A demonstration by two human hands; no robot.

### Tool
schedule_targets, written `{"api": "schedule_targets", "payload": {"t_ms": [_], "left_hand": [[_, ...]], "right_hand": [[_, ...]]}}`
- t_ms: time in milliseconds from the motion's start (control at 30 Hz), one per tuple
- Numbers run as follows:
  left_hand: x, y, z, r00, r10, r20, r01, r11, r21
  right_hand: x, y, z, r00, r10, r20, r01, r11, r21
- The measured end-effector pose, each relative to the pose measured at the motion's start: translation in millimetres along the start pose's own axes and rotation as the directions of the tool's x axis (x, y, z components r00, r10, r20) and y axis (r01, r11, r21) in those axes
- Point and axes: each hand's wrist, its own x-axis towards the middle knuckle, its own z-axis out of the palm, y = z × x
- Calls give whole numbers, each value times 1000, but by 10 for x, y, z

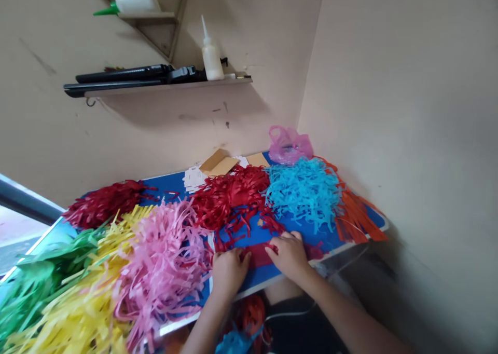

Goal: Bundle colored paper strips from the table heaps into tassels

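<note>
while our left hand [230, 268] and right hand [288, 253] rest half curled at the red strip [259, 255], which lies on the blue table [254, 280] between them, we cannot tell whether either pinches it. we judge it best to keep the strip flat, edges even, pressure matched. we can read no brand, label or writing, even on the upright bottle [212, 60].

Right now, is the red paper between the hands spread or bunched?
Spread: between left hand and right hand the red paper lies flat on the blue table. Under the hands, cannot tell.
</note>
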Motion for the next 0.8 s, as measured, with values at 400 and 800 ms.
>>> {"api": "schedule_targets", "payload": {"t_ms": [400, 800], "left_hand": [[48, 27, -56, 998, 5, -65, 2, 996, 93], [-138, -106, -65, 865, 482, -139, -473, 876, 89]], "right_hand": [[92, -34, -98, 999, 47, -12, -48, 998, -46], [-6, 201, -110, 875, -471, 114, 449, 877, 171]]}}
